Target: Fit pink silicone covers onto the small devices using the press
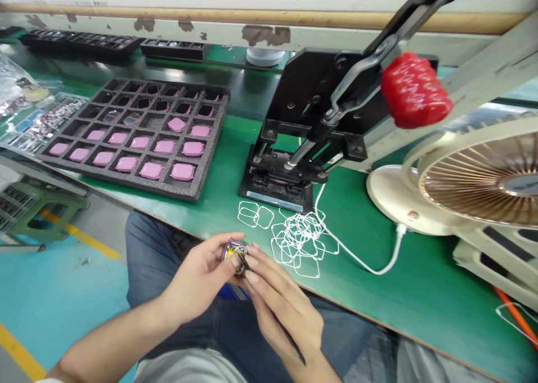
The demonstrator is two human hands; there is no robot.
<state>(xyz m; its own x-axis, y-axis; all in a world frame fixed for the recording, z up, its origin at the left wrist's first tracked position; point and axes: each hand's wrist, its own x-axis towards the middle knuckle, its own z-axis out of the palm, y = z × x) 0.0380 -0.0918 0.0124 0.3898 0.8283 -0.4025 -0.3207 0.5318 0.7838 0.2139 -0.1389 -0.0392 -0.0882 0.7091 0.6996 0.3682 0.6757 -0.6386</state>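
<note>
My left hand (195, 279) grips a small rounded-square watch case (229, 250) over my lap, its thumb across the open side. Yellow and metallic parts show inside the case. In my right hand (288, 302) are slim dark tweezers (291, 341), their tip at the case's interior; fingertips partly cover that spot. White rounded-square gasket rings (300, 234) lie in a tangled pile on the green bench just beyond my hands, with a few loose ones (247, 214) to the left.
A black foam tray (197, 187) holds pink watch cases (182, 171) and dark ones at the left. A black hand press (277, 198) with a red-wrapped lever grip (414, 92) stands behind the rings. A cream fan (390, 187) with a white cable (378, 272) sits right.
</note>
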